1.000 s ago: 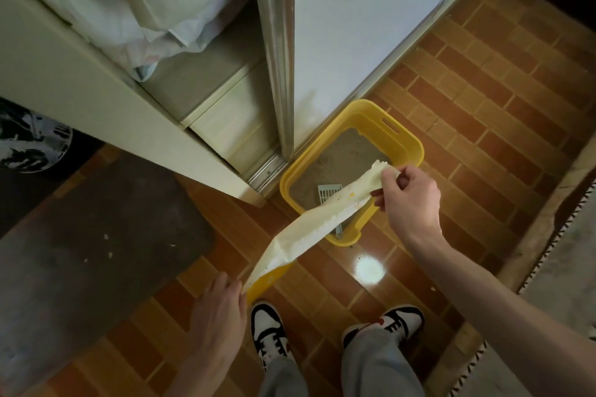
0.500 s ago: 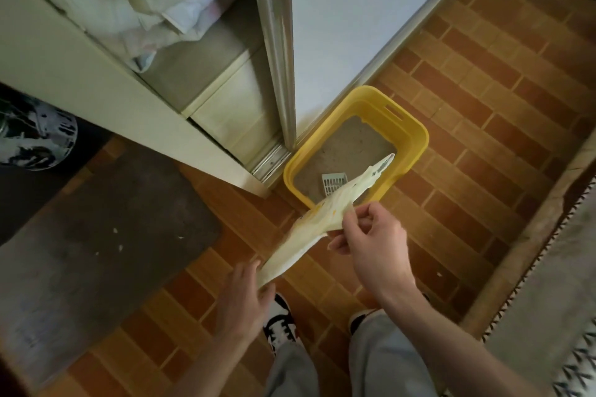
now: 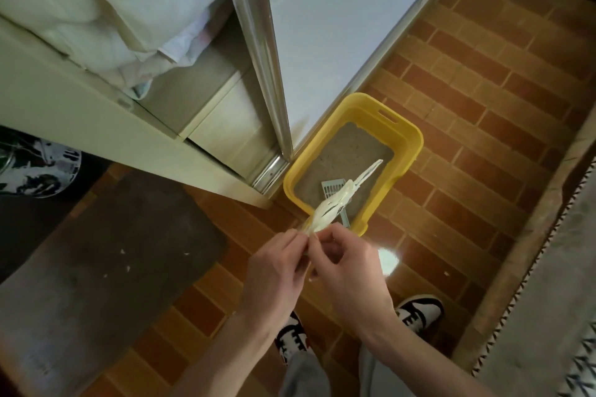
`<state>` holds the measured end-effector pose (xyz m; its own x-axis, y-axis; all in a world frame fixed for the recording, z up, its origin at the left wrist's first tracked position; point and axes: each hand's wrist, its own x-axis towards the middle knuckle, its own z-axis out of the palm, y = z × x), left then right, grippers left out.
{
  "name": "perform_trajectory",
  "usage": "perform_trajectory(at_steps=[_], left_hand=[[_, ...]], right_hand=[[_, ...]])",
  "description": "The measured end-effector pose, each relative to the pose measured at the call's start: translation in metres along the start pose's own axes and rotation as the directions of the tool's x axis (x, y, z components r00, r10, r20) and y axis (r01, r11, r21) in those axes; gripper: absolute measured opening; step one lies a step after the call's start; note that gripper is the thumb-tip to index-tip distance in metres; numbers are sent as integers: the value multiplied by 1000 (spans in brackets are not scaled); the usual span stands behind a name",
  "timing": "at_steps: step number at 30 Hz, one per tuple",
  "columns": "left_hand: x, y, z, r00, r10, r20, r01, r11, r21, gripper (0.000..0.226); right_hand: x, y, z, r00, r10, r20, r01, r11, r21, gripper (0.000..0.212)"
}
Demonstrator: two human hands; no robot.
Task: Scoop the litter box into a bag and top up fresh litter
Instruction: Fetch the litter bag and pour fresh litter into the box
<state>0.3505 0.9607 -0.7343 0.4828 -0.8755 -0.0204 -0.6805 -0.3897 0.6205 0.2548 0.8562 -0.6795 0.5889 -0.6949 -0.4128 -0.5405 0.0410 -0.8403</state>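
My left hand (image 3: 274, 271) and right hand (image 3: 346, 271) are now together, fingertips touching at one end of the pale bag (image 3: 338, 203). Both pinch it: left thumb and forefinger on its near end, right fingers curled round the same spot. One second ago the hands were well apart, holding the bag stretched as a wide strip; half a second ago the right had come in to mid-bag. The bag is now gathered into a narrow twisted strand running from my fingertips up and away over the litter box.

Just beyond my fingers: yellow litter box (image 3: 406, 151) on the brick-pattern floor (image 3: 483, 171), grey litter (image 3: 342, 155) inside, pale blue scoop (image 3: 332, 187) lying on it under the bag. Unmoved.

Beyond the box, touching its far left corner: metal door frame (image 3: 258, 58). Left of my hands: dark mat (image 3: 113, 251). Below my wrists: my shoes (image 3: 419, 313).
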Motion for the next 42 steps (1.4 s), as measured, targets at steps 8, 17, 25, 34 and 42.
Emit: perform_trajectory(at_steps=[8,17,25,34,42], left_hand=[[-4,6,-47,1000,-23,13,23,1000,-15,20],[-29,40,-108,998,23,52,-22,1000,-23,25],[-47,56,-156,997,50,67,-46,998,-50,28],[-85,69,-205,996,-69,55,74,993,-90,39],[-121,96,-258,994,-108,5,108,990,-87,25]], right_hand=[[2,-32,-43,986,-18,168,21,1000,-17,17],[44,-40,-93,930,-335,147,335,617,-712,73],[39,-81,-124,922,-215,321,386,467,-795,22],[-52,-109,-134,915,-212,343,403,517,-755,19],[-151,-125,-129,908,-372,192,388,575,-720,17]])
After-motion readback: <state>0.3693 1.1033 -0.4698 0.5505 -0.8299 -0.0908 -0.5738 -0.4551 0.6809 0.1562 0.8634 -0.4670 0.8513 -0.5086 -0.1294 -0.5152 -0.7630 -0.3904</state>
